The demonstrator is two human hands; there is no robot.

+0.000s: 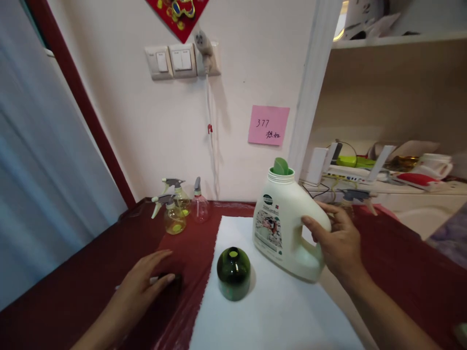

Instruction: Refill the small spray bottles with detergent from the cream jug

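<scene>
Dark red table covering (pixel 69 287) spreads beneath my hands, with a white paper sheet (pixel 266 311) laid over it. My right hand (pixel 337 240) is clamped around the handle of a white laundry-detergent jug (pixel 272 228), which sits just left of that hand, its long axis rising away from me and tipped slightly. My left hand (pixel 140 291), open and well apart from the jug, lies over a dark object (pixel 171 284) I can't make out. Between my hands stands a green glass bottle (pixel 233 272), with spray bottles (pixel 174 216) farther off.
</scene>
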